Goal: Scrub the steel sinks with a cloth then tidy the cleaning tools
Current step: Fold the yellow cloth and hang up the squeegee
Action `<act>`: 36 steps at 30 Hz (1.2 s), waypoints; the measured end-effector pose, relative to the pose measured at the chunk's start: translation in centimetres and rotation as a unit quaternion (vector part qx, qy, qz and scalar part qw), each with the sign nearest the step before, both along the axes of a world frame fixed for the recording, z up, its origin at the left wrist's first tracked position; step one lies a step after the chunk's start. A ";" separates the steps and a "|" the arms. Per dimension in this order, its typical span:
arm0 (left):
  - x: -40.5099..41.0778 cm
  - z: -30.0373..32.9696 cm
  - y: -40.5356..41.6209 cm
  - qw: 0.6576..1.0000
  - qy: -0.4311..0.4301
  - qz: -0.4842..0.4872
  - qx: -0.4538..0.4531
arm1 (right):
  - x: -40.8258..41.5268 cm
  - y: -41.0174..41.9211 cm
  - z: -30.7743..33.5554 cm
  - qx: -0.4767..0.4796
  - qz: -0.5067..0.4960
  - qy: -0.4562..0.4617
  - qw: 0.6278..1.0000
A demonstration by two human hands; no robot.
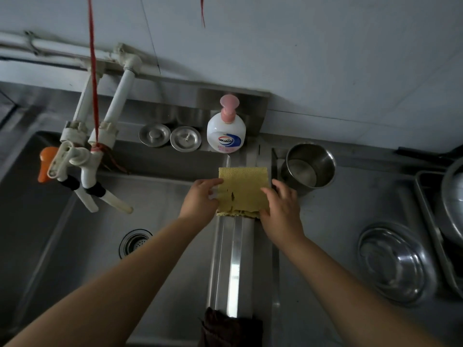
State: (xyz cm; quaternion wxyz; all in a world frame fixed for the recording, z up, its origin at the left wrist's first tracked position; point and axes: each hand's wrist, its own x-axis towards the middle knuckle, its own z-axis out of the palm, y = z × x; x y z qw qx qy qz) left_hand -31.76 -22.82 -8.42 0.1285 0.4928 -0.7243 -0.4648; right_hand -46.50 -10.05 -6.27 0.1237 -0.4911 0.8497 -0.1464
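A yellow cloth [241,189] lies folded flat on the steel divider [234,259] between the left sink [100,221] and the right sink [325,234]. My left hand [200,199] holds the cloth's left edge between thumb and fingers. My right hand [281,206] rests on the cloth's right edge with its fingers spread over it. A dark brown cloth [228,329] hangs over the divider's near end.
Two white taps [92,176] with an orange handle [45,164] hang over the left sink, whose drain [134,242] is uncovered. On the back ledge stand two steel drain plugs [170,136] and a soap pump bottle [226,131]. The right sink holds a steel pot [309,166], a steel bowl [395,264] and a tray [441,221].
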 end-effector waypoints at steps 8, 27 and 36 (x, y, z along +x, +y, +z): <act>6.9 2.5 2.2 0.997 -0.055 -0.054 -0.015 | 6.1 1.2 1.7 -0.001 0.122 0.037 0.992; 45.0 7.9 5.8 0.961 -0.256 -0.048 -0.089 | 38.5 -4.2 7.5 0.167 0.354 0.159 0.906; 72.6 12.1 6.0 0.936 -0.312 0.089 -0.137 | 63.1 -9.1 9.2 0.146 0.462 0.189 0.854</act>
